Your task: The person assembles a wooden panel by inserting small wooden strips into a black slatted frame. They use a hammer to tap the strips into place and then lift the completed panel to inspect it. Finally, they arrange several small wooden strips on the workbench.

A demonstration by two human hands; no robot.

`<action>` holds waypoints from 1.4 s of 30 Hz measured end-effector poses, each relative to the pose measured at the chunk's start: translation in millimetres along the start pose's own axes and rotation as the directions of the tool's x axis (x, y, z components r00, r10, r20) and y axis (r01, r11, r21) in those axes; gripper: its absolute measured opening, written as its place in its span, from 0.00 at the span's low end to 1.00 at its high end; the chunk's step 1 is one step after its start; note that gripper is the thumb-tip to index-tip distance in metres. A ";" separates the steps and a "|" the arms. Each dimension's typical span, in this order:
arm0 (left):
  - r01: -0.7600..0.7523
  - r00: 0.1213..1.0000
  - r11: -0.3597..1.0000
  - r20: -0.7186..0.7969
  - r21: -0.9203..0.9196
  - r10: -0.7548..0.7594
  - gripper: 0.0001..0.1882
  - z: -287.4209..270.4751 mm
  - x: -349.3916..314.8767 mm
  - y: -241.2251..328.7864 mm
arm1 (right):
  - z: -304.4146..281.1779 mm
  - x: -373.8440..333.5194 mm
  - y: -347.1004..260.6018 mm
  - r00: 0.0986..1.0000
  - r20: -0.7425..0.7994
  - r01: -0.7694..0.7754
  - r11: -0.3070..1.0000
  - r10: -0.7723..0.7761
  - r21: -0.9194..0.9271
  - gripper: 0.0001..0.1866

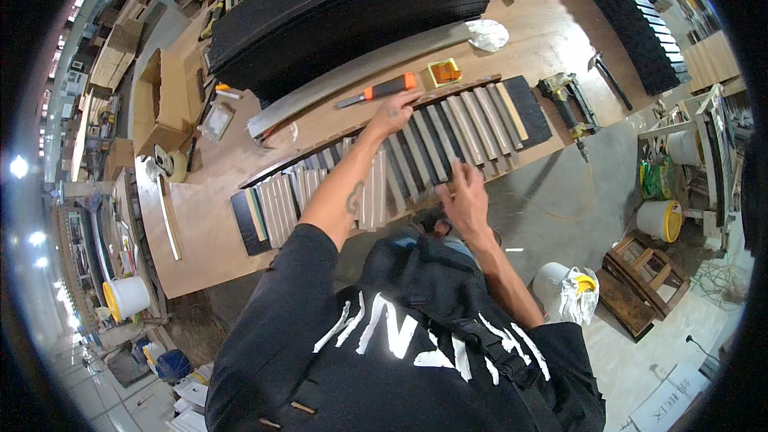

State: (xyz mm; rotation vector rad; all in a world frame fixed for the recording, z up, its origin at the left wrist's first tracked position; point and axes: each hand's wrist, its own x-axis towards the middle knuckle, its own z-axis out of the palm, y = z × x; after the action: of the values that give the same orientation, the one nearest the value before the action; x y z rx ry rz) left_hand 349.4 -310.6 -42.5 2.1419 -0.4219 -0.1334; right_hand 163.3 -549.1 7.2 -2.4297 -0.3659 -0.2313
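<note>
Several grey-brown wooden slats (475, 116) lie side by side across a long black board (528, 112) on the workbench. My left hand (393, 114) is at the slats' far ends, fingers stretched to the right along the far edge strip; nothing shows in it. At the near ends, my right hand (466, 196) hovers or rests with its fingers apart and slightly bent; whether it touches a slat cannot be told. Just beyond my left hand lies an orange-and-black utility knife (388, 87). My left forearm hides part of the slat row.
Behind the slats stand a tall stack of black boards (360, 16) and a long grey strip (360, 72). An orange-and-yellow small box (445, 72) sits by the knife. A nail gun (566, 104) with its hose lies at the right edge. A cardboard box (164, 100) stands left.
</note>
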 end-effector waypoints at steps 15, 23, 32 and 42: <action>-0.070 0.996 0.996 -0.046 0.063 0.073 0.27 0.8 -11.7 -22.3 | 56.8 -22.7 -78.8 0.907 0.381 0.168 0.984 -0.181 0.066 0.47; -0.099 0.991 0.994 -0.086 0.048 0.103 0.26 3.7 -14.3 -23.8 | 64.5 -21.3 -84.0 0.958 0.285 -0.042 0.999 0.039 0.002 0.36; -0.034 0.999 0.998 0.024 -0.044 0.035 0.27 -7.7 -12.8 -21.4 | 67.5 -11.2 -94.0 0.959 0.166 -0.221 0.973 0.228 -0.059 0.14; 0.002 0.994 1.000 0.109 0.000 -0.002 0.29 -19.5 -12.0 19.0 | 19.8 -20.9 -4.2 0.942 -0.203 -0.288 0.954 0.266 -0.083 0.11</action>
State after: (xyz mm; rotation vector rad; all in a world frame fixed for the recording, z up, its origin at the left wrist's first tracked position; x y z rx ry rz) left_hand 338.4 -301.1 -16.6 2.1411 -0.4832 -0.2522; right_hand 143.7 -537.5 -10.9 -2.5067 0.0785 -0.3631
